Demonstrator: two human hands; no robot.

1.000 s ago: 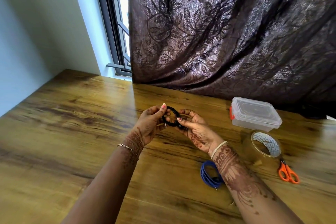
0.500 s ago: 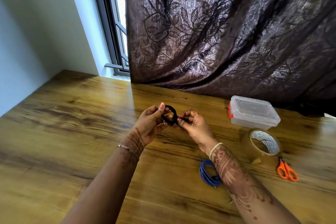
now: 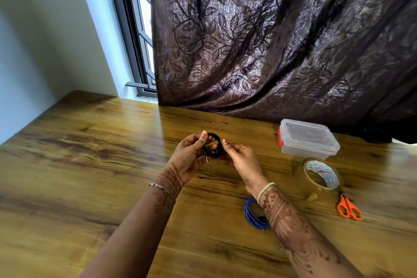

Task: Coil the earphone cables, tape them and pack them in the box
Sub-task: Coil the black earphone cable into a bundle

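Beneath the grip lies the wooden bench (image 3: 90, 165). Right of the grip and farther back sits the lidded clear box (image 3: 308, 139), with the tape roll (image 3: 320, 176) nearer, then the orange scissors (image 3: 348, 206). A blue cable coil (image 3: 253, 213) lies below the right wrist (partly hidden). The left hand (image 3: 188, 156) and right hand (image 3: 239, 156) pinch the black earphone coil (image 3: 213, 145) between fingertips, above the bench.
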